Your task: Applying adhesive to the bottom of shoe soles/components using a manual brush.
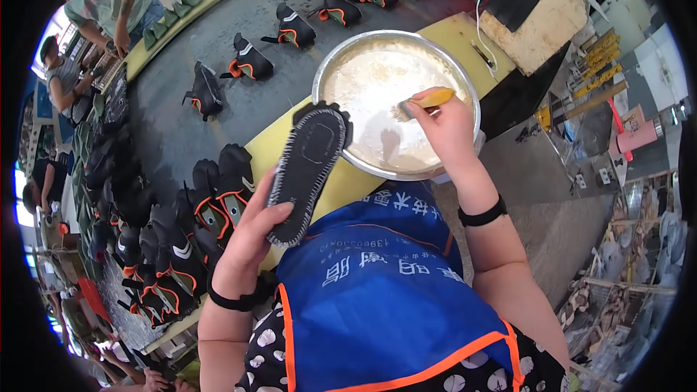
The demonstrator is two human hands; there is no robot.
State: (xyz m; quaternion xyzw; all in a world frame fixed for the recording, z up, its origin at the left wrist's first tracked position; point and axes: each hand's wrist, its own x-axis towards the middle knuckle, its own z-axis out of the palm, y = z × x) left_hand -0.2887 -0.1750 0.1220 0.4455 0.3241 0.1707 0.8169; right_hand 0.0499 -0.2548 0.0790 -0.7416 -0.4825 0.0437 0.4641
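Observation:
My left hand (250, 229) grips a black shoe upper (308, 163) by its heel end, with the underside turned up. White zigzag stitching runs around the edge of that underside, and its toe end reaches the rim of a wide metal basin (317, 91). A creamy white liquid (363, 112) is in the basin. Over it, my right hand (451, 134) pinches a brush (438, 98) with a yellow handle. The bristles point down and left; whether they touch the liquid I cannot tell.
A dark conveyor belt (218, 131) carries a spaced row of black shoe uppers (294, 25) with orange trim. More uppers (170, 247) crowd together at the left. A yellow-green ledge (279, 138) lies under the basin. People (109, 0) stand and sit beyond the belt.

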